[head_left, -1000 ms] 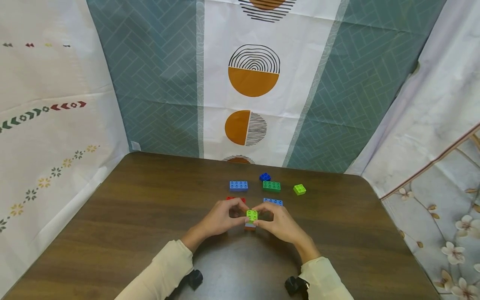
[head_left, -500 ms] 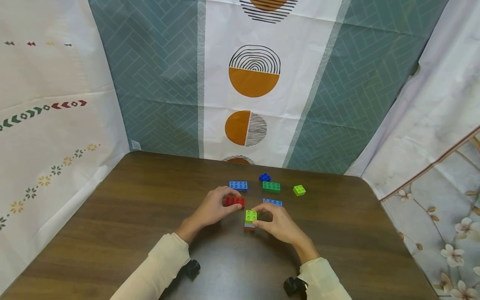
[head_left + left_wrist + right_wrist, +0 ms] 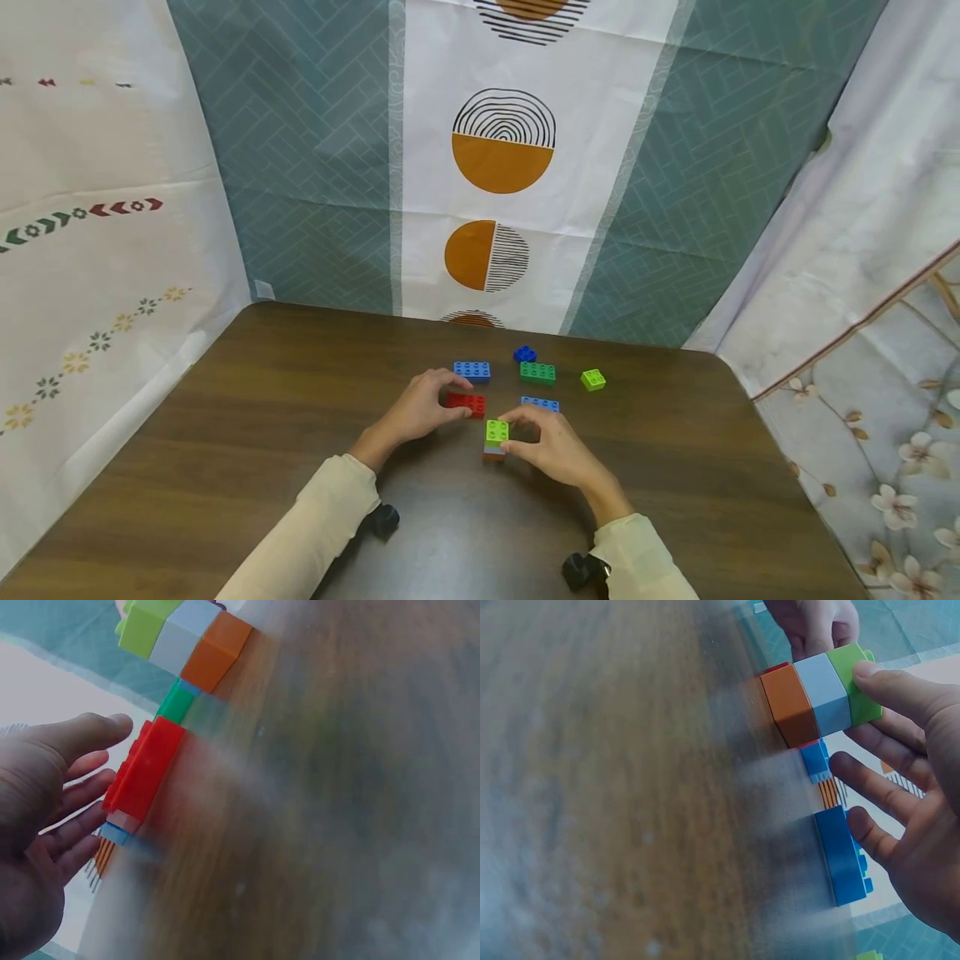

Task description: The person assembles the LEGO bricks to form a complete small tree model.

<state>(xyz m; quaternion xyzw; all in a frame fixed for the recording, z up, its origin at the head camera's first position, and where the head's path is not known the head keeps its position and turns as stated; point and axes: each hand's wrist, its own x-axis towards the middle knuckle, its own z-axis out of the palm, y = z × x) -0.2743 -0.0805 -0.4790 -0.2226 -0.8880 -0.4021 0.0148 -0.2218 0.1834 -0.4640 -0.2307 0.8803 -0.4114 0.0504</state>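
Note:
A small stack of toy building bricks stands on the table, with a lime-green brick (image 3: 497,431) on top, a pale grey-blue brick (image 3: 823,694) in the middle and an orange brick (image 3: 789,705) at the bottom. My right hand (image 3: 558,446) pinches the lime brick between thumb and forefinger, its other fingers spread. To the left, my left hand (image 3: 414,408) hovers beside a long red brick (image 3: 469,405), thumb and fingers apart around its end. In the left wrist view the thumb shows a gap from the red brick (image 3: 146,766).
Behind the hands lie a blue brick (image 3: 472,371), a green brick (image 3: 537,372), a dark blue brick (image 3: 525,354) and a loose lime brick (image 3: 593,380). Another blue brick (image 3: 540,404) is just beyond the right hand. Patterned cloth hangs behind the wooden table (image 3: 300,350).
My left hand has let go of the lime brick and moved left and away to the red brick. The right hand has stayed on the stack.

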